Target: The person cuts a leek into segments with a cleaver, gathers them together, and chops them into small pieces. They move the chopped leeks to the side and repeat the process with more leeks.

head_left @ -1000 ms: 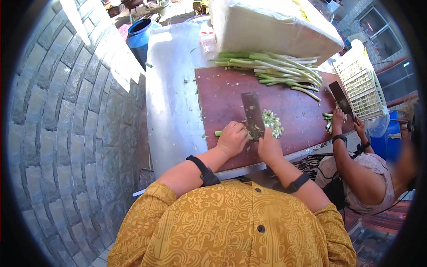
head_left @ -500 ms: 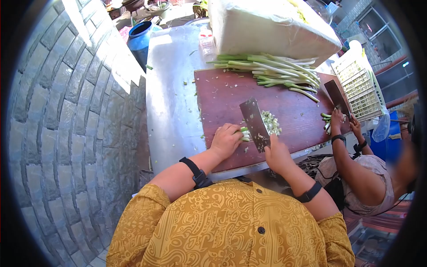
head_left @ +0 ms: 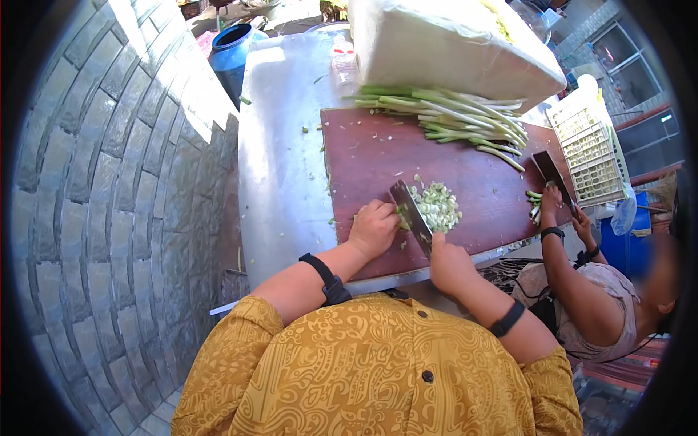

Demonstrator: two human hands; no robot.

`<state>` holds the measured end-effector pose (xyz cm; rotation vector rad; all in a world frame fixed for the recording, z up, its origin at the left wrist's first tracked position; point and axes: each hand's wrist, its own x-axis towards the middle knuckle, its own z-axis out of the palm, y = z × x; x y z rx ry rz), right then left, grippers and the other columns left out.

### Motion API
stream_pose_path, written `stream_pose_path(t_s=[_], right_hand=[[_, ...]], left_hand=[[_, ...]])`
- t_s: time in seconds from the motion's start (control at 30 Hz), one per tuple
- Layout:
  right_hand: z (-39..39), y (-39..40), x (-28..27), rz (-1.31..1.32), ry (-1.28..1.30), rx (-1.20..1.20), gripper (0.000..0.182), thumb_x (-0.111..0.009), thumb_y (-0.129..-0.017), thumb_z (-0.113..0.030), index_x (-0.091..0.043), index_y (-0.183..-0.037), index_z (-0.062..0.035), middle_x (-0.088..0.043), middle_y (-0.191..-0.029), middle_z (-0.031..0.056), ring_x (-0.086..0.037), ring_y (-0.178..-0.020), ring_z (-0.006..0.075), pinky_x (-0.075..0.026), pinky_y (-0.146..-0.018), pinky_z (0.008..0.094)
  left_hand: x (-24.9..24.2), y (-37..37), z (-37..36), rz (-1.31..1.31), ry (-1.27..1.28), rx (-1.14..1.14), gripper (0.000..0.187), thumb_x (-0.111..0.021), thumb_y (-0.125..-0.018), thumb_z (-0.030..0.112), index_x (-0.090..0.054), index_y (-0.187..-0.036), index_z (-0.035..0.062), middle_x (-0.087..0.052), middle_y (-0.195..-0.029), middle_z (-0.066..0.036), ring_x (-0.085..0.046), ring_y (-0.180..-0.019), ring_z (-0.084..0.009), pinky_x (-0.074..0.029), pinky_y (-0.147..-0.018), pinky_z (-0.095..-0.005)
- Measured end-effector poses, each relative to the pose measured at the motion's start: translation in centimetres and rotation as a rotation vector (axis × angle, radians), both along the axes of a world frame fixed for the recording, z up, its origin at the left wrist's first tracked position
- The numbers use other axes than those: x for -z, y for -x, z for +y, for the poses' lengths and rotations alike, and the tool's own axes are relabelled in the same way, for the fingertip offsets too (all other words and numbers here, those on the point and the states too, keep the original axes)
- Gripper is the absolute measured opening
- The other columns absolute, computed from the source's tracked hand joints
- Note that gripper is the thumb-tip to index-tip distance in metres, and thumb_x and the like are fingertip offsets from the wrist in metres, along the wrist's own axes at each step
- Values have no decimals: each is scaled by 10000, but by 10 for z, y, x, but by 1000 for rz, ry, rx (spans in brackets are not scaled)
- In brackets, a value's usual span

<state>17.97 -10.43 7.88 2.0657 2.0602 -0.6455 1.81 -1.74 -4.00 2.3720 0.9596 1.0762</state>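
Observation:
My right hand (head_left: 451, 263) grips a cleaver (head_left: 411, 215), its broad blade standing on edge over the reddish-brown cutting board (head_left: 363, 160). Just left of the blade, my left hand (head_left: 374, 229) is closed around green onions (head_left: 401, 216), mostly hidden under the curled fingers. Chopped green onion (head_left: 439, 208) lies in a heap against the blade's right side. Farther back on the board rests a bundle of long whole green onions (head_left: 465, 120).
At the right, a co-worker's hands (head_left: 552, 198) hold another cleaver (head_left: 550, 173) beside green onions (head_left: 535, 205). A white plastic basket (head_left: 587, 156) stands past them. Behind the board is a large white wrapped block (head_left: 451, 51). A brick wall (head_left: 109, 218) and blue barrel (head_left: 231, 58) are leftward.
My cleaver has come down and turned more edge-on, showing less of its flat side. More of the chopped heap is visible. My left hand stays at nearly the same spot.

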Motion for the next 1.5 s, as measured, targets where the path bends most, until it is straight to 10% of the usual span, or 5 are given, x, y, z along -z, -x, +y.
stream_pose_path(t_s=[0.3,1.5], right_hand=[[13,-15,61,223,-369,276,263,-532,-856,-116,-380,-1019,23,-602,-715,286,-586,-692,490,-461,-652,568],[0,5,-3,36,-28,56,233,-508,-797,-48,-375,-968,38,-602,-694,292,-605,-679,481,-479,-642,559]], left_hand=[[-13,4,1,-56,28,52,94,-683,-677,94,-639,-759,94,-589,-892,-28,-556,-909,-239,-462,-735,-367],[-1,5,1,-107,40,56,88,-648,-647,59,-611,-728,62,-586,-860,-75,-549,-878,-277,-479,-766,-373]])
